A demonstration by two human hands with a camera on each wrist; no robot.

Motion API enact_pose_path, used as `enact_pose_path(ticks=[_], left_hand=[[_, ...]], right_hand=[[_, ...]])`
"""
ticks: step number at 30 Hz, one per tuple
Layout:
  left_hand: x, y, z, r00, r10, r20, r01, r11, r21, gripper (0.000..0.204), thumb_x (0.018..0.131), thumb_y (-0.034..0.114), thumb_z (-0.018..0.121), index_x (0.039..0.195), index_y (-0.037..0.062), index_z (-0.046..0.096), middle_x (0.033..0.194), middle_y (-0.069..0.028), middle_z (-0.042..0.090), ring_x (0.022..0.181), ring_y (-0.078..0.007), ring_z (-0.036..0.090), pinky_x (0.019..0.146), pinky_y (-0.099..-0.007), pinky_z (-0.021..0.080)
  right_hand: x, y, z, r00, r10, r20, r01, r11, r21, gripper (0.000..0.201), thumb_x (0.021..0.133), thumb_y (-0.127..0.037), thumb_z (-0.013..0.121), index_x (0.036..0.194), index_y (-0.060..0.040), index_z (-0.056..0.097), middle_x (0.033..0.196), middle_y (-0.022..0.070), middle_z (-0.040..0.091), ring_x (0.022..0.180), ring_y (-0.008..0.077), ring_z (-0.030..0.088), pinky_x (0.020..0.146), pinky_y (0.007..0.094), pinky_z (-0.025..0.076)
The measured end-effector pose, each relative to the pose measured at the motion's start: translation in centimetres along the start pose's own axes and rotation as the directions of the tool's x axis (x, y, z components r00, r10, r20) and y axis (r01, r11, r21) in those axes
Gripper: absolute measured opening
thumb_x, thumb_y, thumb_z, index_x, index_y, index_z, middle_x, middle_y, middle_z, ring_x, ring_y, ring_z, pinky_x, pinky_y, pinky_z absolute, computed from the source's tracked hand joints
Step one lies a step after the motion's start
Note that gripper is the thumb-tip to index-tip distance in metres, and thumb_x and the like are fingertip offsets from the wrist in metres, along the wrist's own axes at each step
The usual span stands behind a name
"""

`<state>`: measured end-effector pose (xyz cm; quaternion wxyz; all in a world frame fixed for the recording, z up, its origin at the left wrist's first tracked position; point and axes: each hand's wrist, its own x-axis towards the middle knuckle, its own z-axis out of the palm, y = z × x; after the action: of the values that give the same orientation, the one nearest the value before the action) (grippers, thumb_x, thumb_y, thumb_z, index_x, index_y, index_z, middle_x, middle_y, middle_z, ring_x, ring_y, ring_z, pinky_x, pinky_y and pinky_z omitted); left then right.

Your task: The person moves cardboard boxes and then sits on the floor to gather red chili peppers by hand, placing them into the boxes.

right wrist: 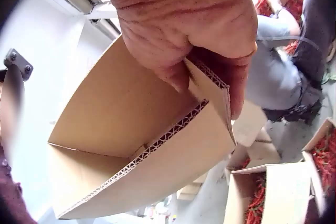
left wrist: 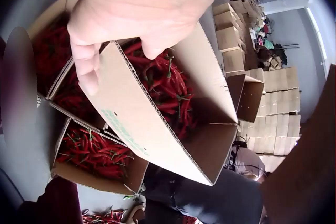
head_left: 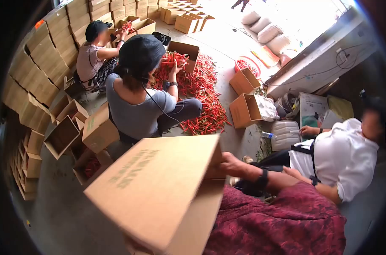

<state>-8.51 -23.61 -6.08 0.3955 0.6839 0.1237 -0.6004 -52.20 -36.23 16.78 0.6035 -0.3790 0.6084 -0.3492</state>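
An empty brown cardboard box (head_left: 159,182) with green print is held up in front of me, tilted, its flaps loose. My right hand (head_left: 228,164) grips its right edge; in the right wrist view this hand (right wrist: 207,79) pinches a corrugated flap of the box (right wrist: 121,124) between thumb and fingers. The box hides my left hand in the head view. In the left wrist view my left hand (left wrist: 123,58) curls over the top edge of the box's (left wrist: 157,124) flap, thumb on one side and fingers on the other.
A pile of red chilies (head_left: 201,93) lies on the floor ahead. A person in grey (head_left: 138,102) sits in front of me, another (head_left: 93,55) behind, one in white (head_left: 341,161) to my right. Chili-filled boxes (left wrist: 94,150) stand below. Stacked cartons (head_left: 36,72) line the left wall.
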Motion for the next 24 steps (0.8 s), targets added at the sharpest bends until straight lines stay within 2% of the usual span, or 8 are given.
enact_pose_path(ticks=[5, 8, 9, 11, 16, 19, 21, 24], left_hand=[[-1.2, 1.2, 0.3, 0.997, -0.066, 0.038, 0.064, 0.996, 0.067, 0.066, 0.092, 0.044, 0.045, 0.138, 0.0024, 0.021, 0.137, -0.0221, 0.034, 0.111, -0.0354, 0.05, 0.089, -0.0404, 0.046], [-2.6, 1.4, 1.6, 0.994, -0.073, 0.087, 0.058, 0.985, 0.165, 0.068, 0.093, 0.045, 0.041, 0.139, 0.0013, 0.017, 0.141, -0.0223, 0.028, 0.115, -0.036, 0.048, 0.093, -0.0411, 0.044], [-3.3, 1.4, 1.6, 0.993, -0.072, 0.096, 0.051, 0.978, 0.202, 0.069, 0.094, 0.046, 0.04, 0.14, 0.001, 0.015, 0.143, -0.0222, 0.025, 0.116, -0.0363, 0.047, 0.094, -0.0416, 0.043], [-3.1, 1.1, 1.4, 0.988, -0.119, 0.101, 0.097, 0.975, 0.201, 0.07, 0.094, 0.044, 0.04, 0.14, -0.0003, 0.012, 0.143, -0.0238, 0.023, 0.12, -0.0383, 0.044, 0.094, -0.0431, 0.044], [-3.7, 0.3, 1.4, 0.994, -0.107, -0.02, 0.108, 0.963, 0.247, 0.068, 0.094, 0.04, 0.04, 0.141, -0.0008, 0.011, 0.143, -0.0253, 0.023, 0.119, -0.0429, 0.043, 0.093, -0.0487, 0.044], [-4.5, -0.9, -0.3, 0.971, -0.099, 0.216, 0.058, 0.98, 0.191, 0.068, 0.093, 0.04, 0.047, 0.139, -0.0005, 0.016, 0.142, -0.028, 0.024, 0.113, -0.046, 0.048, 0.086, -0.052, 0.048], [-5.1, -1.0, 0.7, 0.996, -0.079, 0.048, 0.065, 0.969, 0.24, 0.069, 0.092, 0.041, 0.049, 0.138, -0.0002, 0.019, 0.141, -0.0295, 0.025, 0.111, -0.0478, 0.048, 0.084, -0.0537, 0.048], [-2.4, -1.9, -1.3, 0.983, -0.116, 0.144, 0.082, 0.972, 0.222, 0.073, 0.091, 0.044, 0.049, 0.139, 0.0, 0.015, 0.141, -0.0293, 0.024, 0.112, -0.0486, 0.047, 0.083, -0.0535, 0.048]], right_hand=[[-10.8, 6.9, -6.6, 0.97, 0.043, -0.238, -0.054, 0.998, -0.043, 0.014, 0.076, -0.001, 0.059, 0.088, 0.0014, 0.063, 0.085, 0.0043, 0.064, 0.082, 0.0169, 0.06, 0.072, 0.0302, 0.05], [-14.7, 11.7, -10.3, 0.992, -0.067, -0.108, -0.024, 0.736, -0.677, 0.017, 0.077, 0.002, 0.056, 0.093, 0.0012, 0.061, 0.088, 0.0089, 0.063, 0.085, 0.025, 0.062, 0.075, 0.0361, 0.052], [-15.1, 13.4, -10.0, 0.916, 0.071, -0.395, -0.178, 0.954, -0.242, 0.019, 0.078, 0.002, 0.055, 0.096, 0.001, 0.059, 0.09, 0.0099, 0.062, 0.086, 0.0265, 0.062, 0.076, 0.0389, 0.052], [-15.3, 16.7, -8.6, 0.584, 0.602, -0.545, -0.066, 0.705, 0.706, 0.024, 0.08, 0.002, 0.054, 0.103, 0.0006, 0.056, 0.094, 0.0119, 0.06, 0.087, 0.0295, 0.062, 0.078, 0.0444, 0.052], [-12.8, 17.0, -7.6, 0.484, 0.68, -0.55, -0.022, 0.638, 0.77, 0.037, 0.086, -0.003, 0.046, 0.122, 0.0008, 0.037, 0.117, 0.0184, 0.049, 0.104, 0.0362, 0.055, 0.086, 0.0551, 0.049], [-11.8, 21.1, -11.8, 0.54, 0.801, -0.257, 0.0, 0.305, 0.952, 0.03, 0.087, -0.006, 0.046, 0.115, 0.0032, 0.042, 0.113, 0.0205, 0.051, 0.102, 0.0348, 0.056, 0.085, 0.054, 0.05], [-11.7, 21.6, -13.1, 0.614, 0.768, -0.18, -0.047, 0.264, 0.963, 0.03, 0.089, -0.01, 0.042, 0.116, 0.0034, 0.041, 0.114, 0.0214, 0.05, 0.104, 0.0356, 0.055, 0.087, 0.0542, 0.049], [-12.8, 24.3, -14.1, 0.529, 0.801, -0.281, -0.016, 0.34, 0.94, 0.031, 0.089, -0.011, 0.043, 0.116, 0.0024, 0.041, 0.116, 0.0212, 0.049, 0.105, 0.0372, 0.054, 0.089, 0.0538, 0.048]])
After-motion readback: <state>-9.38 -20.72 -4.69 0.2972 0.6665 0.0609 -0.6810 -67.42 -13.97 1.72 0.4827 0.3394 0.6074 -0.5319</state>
